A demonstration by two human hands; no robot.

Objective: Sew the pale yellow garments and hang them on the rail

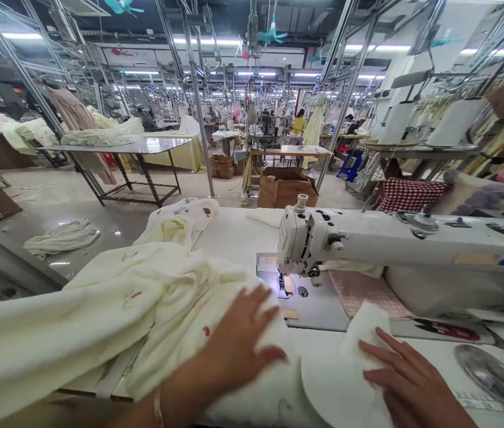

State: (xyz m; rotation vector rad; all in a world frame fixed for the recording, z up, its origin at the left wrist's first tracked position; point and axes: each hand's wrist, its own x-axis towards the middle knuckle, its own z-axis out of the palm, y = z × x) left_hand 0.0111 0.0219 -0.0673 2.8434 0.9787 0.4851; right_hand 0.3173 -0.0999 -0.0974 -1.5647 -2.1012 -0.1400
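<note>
**Both hands flat on fabric at the sewing table**

Nearest the lens: right hand [412, 380], fingers [383, 348] extended and slightly spread, lying on top of a small white fabric piece with a rounded edge [345, 380]. The piece sits under the fingertips and palm, flat on the white sewing table [234, 232]; nothing is pinched or gripped.

Left hand [238, 345], thin bracelet at the wrist, is open with fingers splayed, pressing down on a large pale-yellow fleecy cloth with small red marks [113, 303]. The cloth is bunched beneath the palm and spreads away to the left, draping off the table edge. No grasp, only flat contact.

Just beyond the left fingertips: the needle area of a white industrial sewing machine [394, 238], lit from above. A cardboard box [285, 187] stands on the floor behind the table.
</note>
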